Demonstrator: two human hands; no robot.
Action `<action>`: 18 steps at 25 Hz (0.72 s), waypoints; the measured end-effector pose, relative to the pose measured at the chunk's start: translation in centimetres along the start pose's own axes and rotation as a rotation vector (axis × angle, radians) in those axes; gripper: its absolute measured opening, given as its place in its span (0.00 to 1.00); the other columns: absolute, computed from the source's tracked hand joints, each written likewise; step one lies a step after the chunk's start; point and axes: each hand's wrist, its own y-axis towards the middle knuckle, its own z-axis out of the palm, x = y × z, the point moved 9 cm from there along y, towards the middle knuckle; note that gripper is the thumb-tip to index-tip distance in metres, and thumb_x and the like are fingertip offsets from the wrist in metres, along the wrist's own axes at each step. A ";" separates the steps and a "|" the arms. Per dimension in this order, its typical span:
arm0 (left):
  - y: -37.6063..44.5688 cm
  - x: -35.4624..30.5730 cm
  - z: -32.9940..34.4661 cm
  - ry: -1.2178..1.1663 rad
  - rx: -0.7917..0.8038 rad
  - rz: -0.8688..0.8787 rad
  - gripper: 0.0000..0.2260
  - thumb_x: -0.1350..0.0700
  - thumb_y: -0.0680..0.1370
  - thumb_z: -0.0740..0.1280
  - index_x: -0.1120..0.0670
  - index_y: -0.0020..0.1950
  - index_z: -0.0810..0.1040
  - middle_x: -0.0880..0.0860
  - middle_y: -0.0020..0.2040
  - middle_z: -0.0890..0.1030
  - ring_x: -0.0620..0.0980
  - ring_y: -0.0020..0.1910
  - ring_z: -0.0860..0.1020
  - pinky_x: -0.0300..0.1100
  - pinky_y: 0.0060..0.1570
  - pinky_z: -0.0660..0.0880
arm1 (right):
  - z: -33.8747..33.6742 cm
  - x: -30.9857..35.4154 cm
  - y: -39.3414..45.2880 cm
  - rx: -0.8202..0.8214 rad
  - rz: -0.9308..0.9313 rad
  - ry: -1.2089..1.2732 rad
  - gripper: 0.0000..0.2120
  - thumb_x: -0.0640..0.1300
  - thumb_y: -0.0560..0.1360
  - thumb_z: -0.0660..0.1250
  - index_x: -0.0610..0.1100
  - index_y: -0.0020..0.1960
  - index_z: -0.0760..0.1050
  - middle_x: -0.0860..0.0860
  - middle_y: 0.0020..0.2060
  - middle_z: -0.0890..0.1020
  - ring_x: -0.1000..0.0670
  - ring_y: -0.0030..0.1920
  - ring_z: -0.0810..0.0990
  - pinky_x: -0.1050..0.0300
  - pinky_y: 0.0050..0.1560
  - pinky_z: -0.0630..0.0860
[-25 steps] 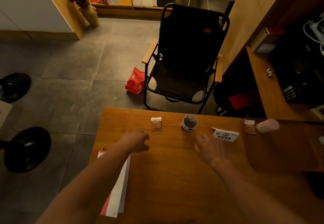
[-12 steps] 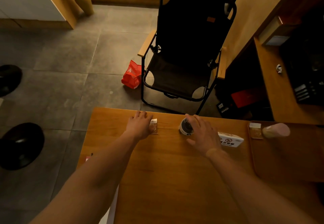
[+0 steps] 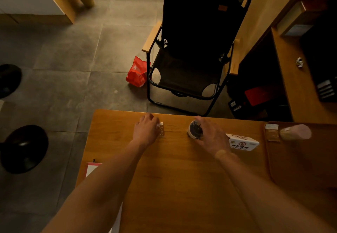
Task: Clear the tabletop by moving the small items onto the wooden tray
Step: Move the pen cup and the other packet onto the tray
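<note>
**Hands close on the last loose items at the table's far edge**

Your left hand (image 3: 145, 132) now covers most of the small clear packet (image 3: 161, 131), fingers curled over its left side; a second ago it hovered short of it, well back from the table edge. Your right hand (image 3: 209, 136) has moved forward too and wraps the round white cup (image 3: 195, 132) from the right, fingers arched over the rim, thumb near the base. Both pickups look about to begin, though neither item has left the tabletop (image 3: 173, 178). The white no-smoking sign (image 3: 243, 142) lies just beside your right wrist, untouched. At the right edge, the wooden tray (image 3: 291, 169) already holds a second clear packet (image 3: 272, 132) and a pale pink object (image 3: 296, 132) lying on its side.

Whether your left fingers actually pinch the packet is hidden beneath the hand. The cup's dark contents cannot be made out, the tray runs out of frame, and a red-edged paper stack (image 3: 91, 169) is largely blocked by your left forearm.
</note>
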 end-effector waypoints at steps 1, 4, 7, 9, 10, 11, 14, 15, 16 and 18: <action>-0.1 0.1 0.0 -0.042 -0.006 -0.023 0.18 0.50 0.76 0.70 0.50 0.64 0.73 0.54 0.68 0.69 0.55 0.66 0.68 0.54 0.64 0.70 | 0.1 0.0 -0.1 0.000 0.007 0.021 0.43 0.50 0.66 0.78 0.57 0.71 0.55 0.49 0.65 0.74 0.45 0.64 0.75 0.43 0.61 0.76; -0.5 0.2 0.2 -0.152 -0.018 -0.071 0.14 0.51 0.77 0.68 0.50 0.61 0.74 0.53 0.63 0.73 0.53 0.62 0.70 0.52 0.61 0.72 | 0.4 0.1 -0.6 0.005 0.000 0.085 0.41 0.48 0.66 0.78 0.57 0.69 0.55 0.49 0.65 0.73 0.45 0.64 0.74 0.49 0.59 0.74; -1.5 0.5 0.9 -0.327 0.047 -0.157 0.10 0.53 0.77 0.68 0.48 0.56 0.73 0.50 0.53 0.78 0.47 0.50 0.76 0.47 0.52 0.77 | 1.0 -0.2 -1.7 0.012 0.046 0.133 0.40 0.48 0.67 0.77 0.57 0.70 0.57 0.49 0.65 0.70 0.46 0.65 0.72 0.52 0.57 0.72; -2.6 0.9 1.6 -0.488 0.093 -0.227 0.08 0.54 0.77 0.68 0.47 0.54 0.72 0.48 0.51 0.78 0.43 0.45 0.76 0.44 0.45 0.78 | 1.4 -0.5 -2.8 0.027 0.085 0.184 0.40 0.47 0.67 0.77 0.57 0.71 0.58 0.50 0.66 0.68 0.46 0.65 0.71 0.51 0.56 0.76; -3.3 1.0 1.7 -0.563 0.105 -0.251 0.08 0.55 0.77 0.69 0.47 0.54 0.72 0.48 0.51 0.78 0.43 0.44 0.76 0.43 0.43 0.78 | 1.5 -0.5 -3.4 0.033 0.096 0.207 0.40 0.47 0.67 0.77 0.57 0.71 0.58 0.50 0.67 0.68 0.46 0.66 0.71 0.51 0.56 0.78; -4.0 1.0 1.8 -0.628 0.112 -0.268 0.09 0.55 0.77 0.68 0.48 0.54 0.72 0.49 0.51 0.77 0.43 0.44 0.77 0.42 0.41 0.78 | 1.5 -0.6 -4.0 0.031 0.106 0.226 0.40 0.47 0.67 0.77 0.57 0.71 0.58 0.50 0.67 0.67 0.46 0.66 0.71 0.51 0.56 0.78; -6.0 0.6 1.7 -0.770 0.122 -0.300 0.09 0.57 0.78 0.67 0.51 0.57 0.73 0.52 0.53 0.78 0.47 0.45 0.79 0.38 0.35 0.76 | 1.0 -0.7 -5.9 0.004 0.137 0.274 0.41 0.49 0.66 0.78 0.58 0.72 0.59 0.50 0.66 0.68 0.47 0.65 0.71 0.53 0.55 0.78; -6.8 0.3 1.5 -0.809 0.124 -0.300 0.08 0.57 0.78 0.67 0.51 0.56 0.73 0.53 0.53 0.78 0.47 0.44 0.79 0.36 0.33 0.75 | 0.7 -0.5 -6.6 -0.003 0.142 0.285 0.42 0.50 0.66 0.78 0.58 0.72 0.59 0.50 0.66 0.68 0.47 0.65 0.71 0.53 0.55 0.78; -7.6 -0.1 1.2 -0.842 0.127 -0.296 0.08 0.57 0.78 0.67 0.51 0.56 0.73 0.53 0.53 0.78 0.47 0.43 0.79 0.35 0.31 0.73 | 0.4 -0.3 -7.4 -0.009 0.143 0.297 0.42 0.50 0.66 0.78 0.59 0.72 0.58 0.51 0.66 0.68 0.48 0.64 0.71 0.54 0.54 0.78; -9.2 -1.3 0.7 -0.892 0.136 -0.268 0.07 0.57 0.78 0.67 0.51 0.56 0.74 0.54 0.53 0.79 0.47 0.44 0.80 0.33 0.30 0.72 | -0.5 0.2 -9.3 -0.035 0.143 0.320 0.43 0.50 0.65 0.78 0.59 0.72 0.58 0.51 0.65 0.69 0.49 0.63 0.72 0.56 0.54 0.78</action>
